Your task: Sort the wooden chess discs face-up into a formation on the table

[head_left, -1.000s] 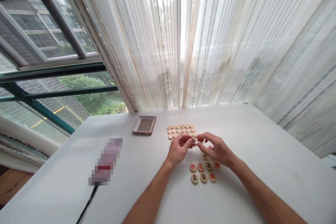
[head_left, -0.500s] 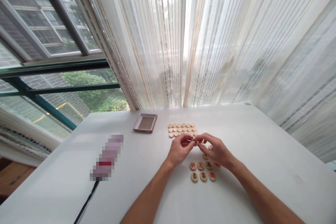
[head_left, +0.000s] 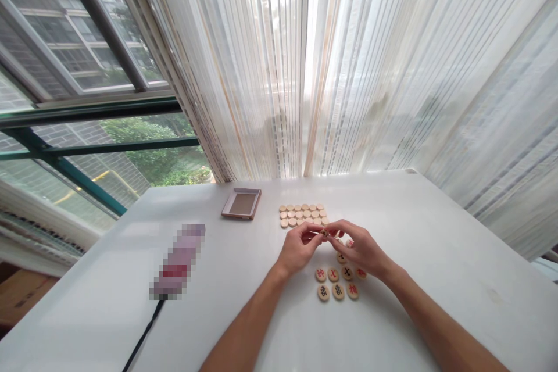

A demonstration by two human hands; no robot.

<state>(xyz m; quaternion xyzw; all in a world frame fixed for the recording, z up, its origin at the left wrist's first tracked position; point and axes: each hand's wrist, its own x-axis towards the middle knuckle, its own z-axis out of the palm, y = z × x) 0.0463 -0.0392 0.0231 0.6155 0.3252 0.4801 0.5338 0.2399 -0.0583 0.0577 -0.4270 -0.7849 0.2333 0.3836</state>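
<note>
Between the fingertips of both hands is a round wooden Chinese chess piece (head_left: 325, 233), tilted so that part of its dark marking shows. My left hand (head_left: 299, 249) pinches it from the left, and my right hand (head_left: 361, 249) closes on it from the right. Just beyond the fingers lie rows of blank-side-up chess pieces (head_left: 297, 215); the nearest row is partly covered by the hands. On the near side, several face-up pieces (head_left: 337, 292) bear red or black characters. My right hand hides some of these.
A shallow open box or lid (head_left: 242, 204) sits at the back left of the white table (head_left: 244, 267). Left of my arms lies a pixelated purple object (head_left: 178, 261) with a black cord (head_left: 146, 331). Sheer striped curtains (head_left: 296, 70) hang behind the table's far edge.
The chess piece has turned slightly between my fingertips, showing more of its face. Both hands stay in nearly the same place.
</note>
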